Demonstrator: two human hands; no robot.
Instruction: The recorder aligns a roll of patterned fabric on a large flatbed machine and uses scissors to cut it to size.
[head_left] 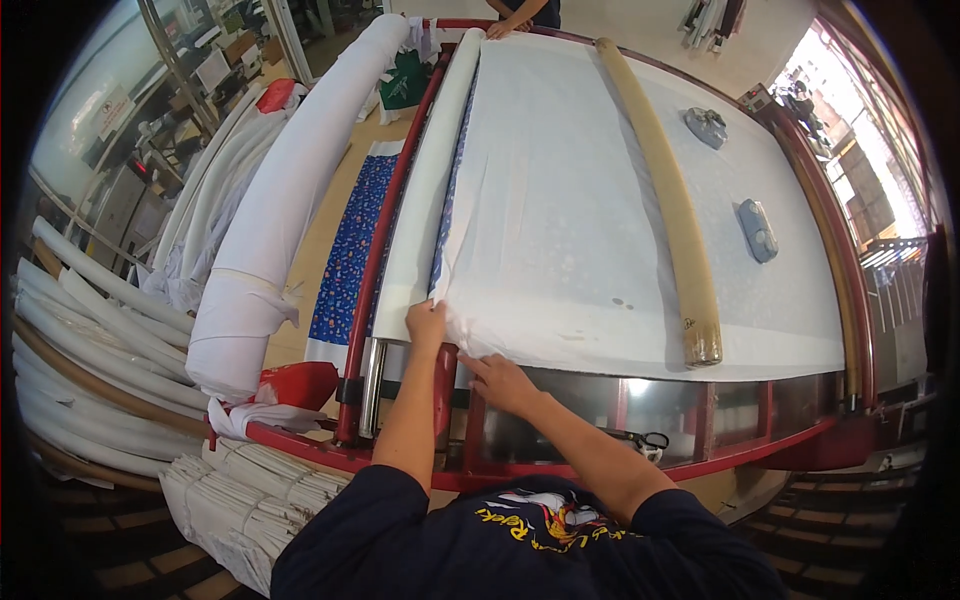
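Note:
A wide white fabric sheet (pixel 560 210) lies spread over a red-framed table. Along its left side runs a long white roll (pixel 425 190), with a strip of blue patterned fabric (pixel 452 200) showing between roll and sheet. My left hand (pixel 427 325) is closed on the sheet's near left corner, beside the roll's end. Just to the right and nearer me, my right hand (pixel 503 384) reaches to the bunched front edge, fingers stretched out and touching it or close to it. Its fingertips are partly lost against the cloth.
A brown cardboard tube (pixel 660 190) lies across the sheet, with two grey wrapped bundles (pixel 757 230) to its right. Scissors (pixel 652 440) rest below the front edge. A thick white fabric roll (pixel 285 210) leans left. Another person's hand (pixel 508 27) touches the far end.

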